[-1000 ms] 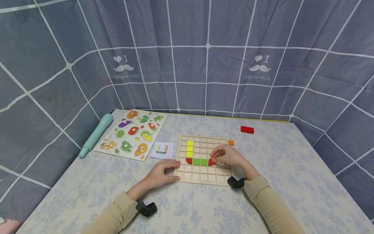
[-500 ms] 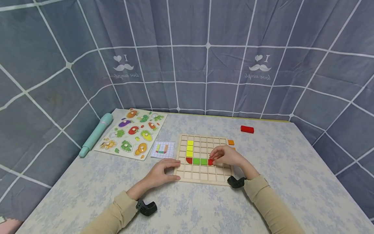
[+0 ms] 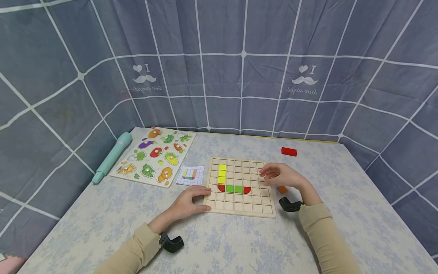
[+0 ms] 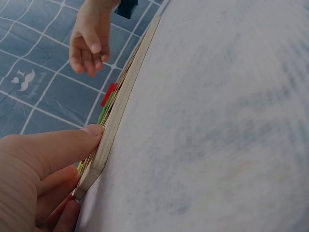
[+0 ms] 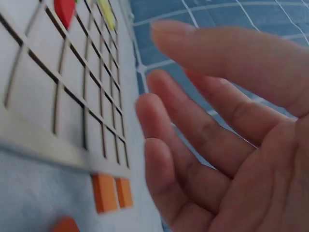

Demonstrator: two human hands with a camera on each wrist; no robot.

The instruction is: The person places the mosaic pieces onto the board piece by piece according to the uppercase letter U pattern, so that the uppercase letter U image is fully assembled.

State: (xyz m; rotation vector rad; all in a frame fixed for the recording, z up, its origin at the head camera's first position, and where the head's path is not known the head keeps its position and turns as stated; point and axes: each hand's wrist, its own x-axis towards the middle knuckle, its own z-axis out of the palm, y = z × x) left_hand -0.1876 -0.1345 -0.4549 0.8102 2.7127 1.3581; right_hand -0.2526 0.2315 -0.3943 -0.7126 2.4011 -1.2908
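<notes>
A wooden grid board (image 3: 253,208) lies on the table. On it stand a column of yellow tiles (image 3: 222,173), a red rounded tile (image 3: 221,188), two green tiles (image 3: 234,189) and another red rounded tile (image 3: 247,190). My left hand (image 3: 186,201) rests against the board's left edge, thumb and fingers spread along it. My right hand (image 3: 282,176) hovers over the right edge with loosely bent fingers, holding nothing. Orange blocks (image 5: 105,193) lie just beyond that edge in the right wrist view; in the head view one orange block (image 3: 282,189) shows below the hand.
A pattern card (image 3: 191,175) lies left of the board. Farther left are a vegetable puzzle board (image 3: 154,158) and a teal tube (image 3: 112,158). A red block (image 3: 289,152) sits at the back right. A blue checked curtain (image 3: 222,76) stands behind the table.
My right hand has let go of the right-hand red tile, which now sits beside the green ones, and has moved right to the board's edge. The left hand has stayed still.
</notes>
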